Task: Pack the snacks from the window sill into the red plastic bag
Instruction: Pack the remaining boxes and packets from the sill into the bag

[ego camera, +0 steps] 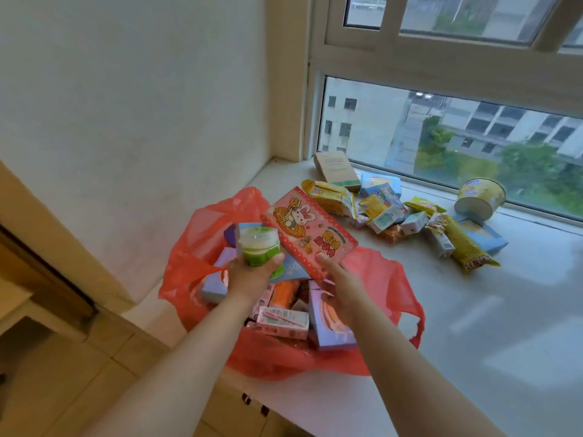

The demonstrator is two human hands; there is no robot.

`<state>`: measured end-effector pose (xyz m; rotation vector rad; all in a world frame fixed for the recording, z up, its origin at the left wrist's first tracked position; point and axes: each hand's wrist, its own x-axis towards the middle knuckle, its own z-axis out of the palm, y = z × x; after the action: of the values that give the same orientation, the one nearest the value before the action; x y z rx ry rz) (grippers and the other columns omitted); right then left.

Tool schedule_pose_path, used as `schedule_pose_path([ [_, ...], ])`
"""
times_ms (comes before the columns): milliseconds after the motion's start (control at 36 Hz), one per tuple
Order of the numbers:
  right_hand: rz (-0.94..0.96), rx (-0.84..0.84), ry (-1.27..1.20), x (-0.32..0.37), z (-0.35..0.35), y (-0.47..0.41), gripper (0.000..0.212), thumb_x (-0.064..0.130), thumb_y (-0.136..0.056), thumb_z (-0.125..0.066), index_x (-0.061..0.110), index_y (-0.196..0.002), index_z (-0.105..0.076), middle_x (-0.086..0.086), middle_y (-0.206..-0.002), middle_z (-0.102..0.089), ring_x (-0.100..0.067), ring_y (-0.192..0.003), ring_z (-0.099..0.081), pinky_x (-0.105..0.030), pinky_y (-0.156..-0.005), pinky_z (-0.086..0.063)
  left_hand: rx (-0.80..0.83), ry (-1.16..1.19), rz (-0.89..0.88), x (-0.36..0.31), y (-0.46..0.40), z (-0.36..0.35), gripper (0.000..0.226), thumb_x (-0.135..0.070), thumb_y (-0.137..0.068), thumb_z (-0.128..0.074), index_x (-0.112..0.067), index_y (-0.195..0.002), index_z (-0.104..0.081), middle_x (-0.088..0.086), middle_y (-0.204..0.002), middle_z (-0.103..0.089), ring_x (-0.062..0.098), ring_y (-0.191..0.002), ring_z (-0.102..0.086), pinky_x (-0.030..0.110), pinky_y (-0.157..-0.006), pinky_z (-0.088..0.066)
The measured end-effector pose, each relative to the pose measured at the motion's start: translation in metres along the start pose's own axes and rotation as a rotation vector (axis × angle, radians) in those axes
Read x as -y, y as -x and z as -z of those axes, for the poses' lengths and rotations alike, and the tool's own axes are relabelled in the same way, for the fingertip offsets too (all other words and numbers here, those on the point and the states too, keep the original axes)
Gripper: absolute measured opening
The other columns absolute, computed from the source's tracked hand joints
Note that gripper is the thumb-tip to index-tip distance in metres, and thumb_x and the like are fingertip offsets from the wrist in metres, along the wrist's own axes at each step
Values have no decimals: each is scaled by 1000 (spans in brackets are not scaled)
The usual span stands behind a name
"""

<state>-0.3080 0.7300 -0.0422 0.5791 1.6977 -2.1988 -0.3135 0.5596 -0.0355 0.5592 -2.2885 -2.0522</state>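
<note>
Two hands over one red plastic bag [192, 263], which sits open on the window sill [473, 326] at its left end, beside the wall [126, 105]. Left hand [252, 275]: fingers curled around one green-and-white cup [258, 247], held above the bag mouth. Right hand [344, 288]: thumb on top and fingers beneath one flat red packet [310, 233] with a cartoon rabbit, held tilted over the bag.

Inside the bag: at least three purple boxes [325, 320], one pink carton [282, 323], one orange packet [284, 293]; more lies beneath, count uncertain.

Loose on the sill to the right of the bag: one brown box [337, 168] near the glass, one yellow bowl [479, 198] lying on its side, one long yellow packet [467, 247], two blue boxes [381, 182], and a heap of small yellow packets and white cartons [386, 217], too jumbled to count.

Sill is pale and smooth. Window [441, 137] behind shows buildings and trees. Tiled floor [63, 389] lower left.
</note>
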Motion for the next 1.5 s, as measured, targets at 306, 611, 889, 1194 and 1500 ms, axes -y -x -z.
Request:
schedule_pose_path([
  [306, -136, -281, -146, -71, 22, 1, 36, 49, -75, -71, 19, -93, -64, -2, -89, -63, -17, -79, -56, -28, -62, -38, 132, -317, 101, 53, 4, -1, 77, -54, -46, -83, -19, -110, -60, 15, -133, -37, 29, -119, -48, 39, -107, -37],
  [611, -157, -388, -160, -72, 28, 0, 36, 39, -84, -66, 18, -112, -57, -1, -89, -66, -14, -75, -58, -28, -60, -39, 185, -458, 284, 80, -23, -7, 113, -82, -29, -56, -24, -126, -60, 15, -135, -46, 31, -123, -45, 41, -107, -37],
  [889, -133, -384, -158, -68, 24, -5, 18, 34, -83, -69, 18, -86, -62, -2, -79, -63, -16, -69, -55, -27, -62, -43, 226, -439, 210, 79, -19, -20, 74, -59, -64, -75, -15, -121, -61, 11, -123, -60, 29, -107, -58, 36, -89, -48],
  [1194, -168, -307, -107, -62, 24, -7, 18, 33, -84, -68, 17, -89, -60, 0, -74, -61, -15, -65, -55, -27, -58, -42, 172, -1055, -80, 91, -21, 18, 61, -46, -76, -71, -16, -122, -46, 6, -124, -46, 31, -102, -58, 35, -72, -45],
  [1500, -167, -262, -100, -64, 21, 0, 18, 25, -87, -66, 15, -101, -59, -1, -75, -64, -15, -63, -60, -26, -52, -45, 301, -1187, -776, 109, -15, 28, 72, -75, -73, -47, -27, -127, -55, -3, -130, -51, 19, -120, -38, 43, -96, -45],
])
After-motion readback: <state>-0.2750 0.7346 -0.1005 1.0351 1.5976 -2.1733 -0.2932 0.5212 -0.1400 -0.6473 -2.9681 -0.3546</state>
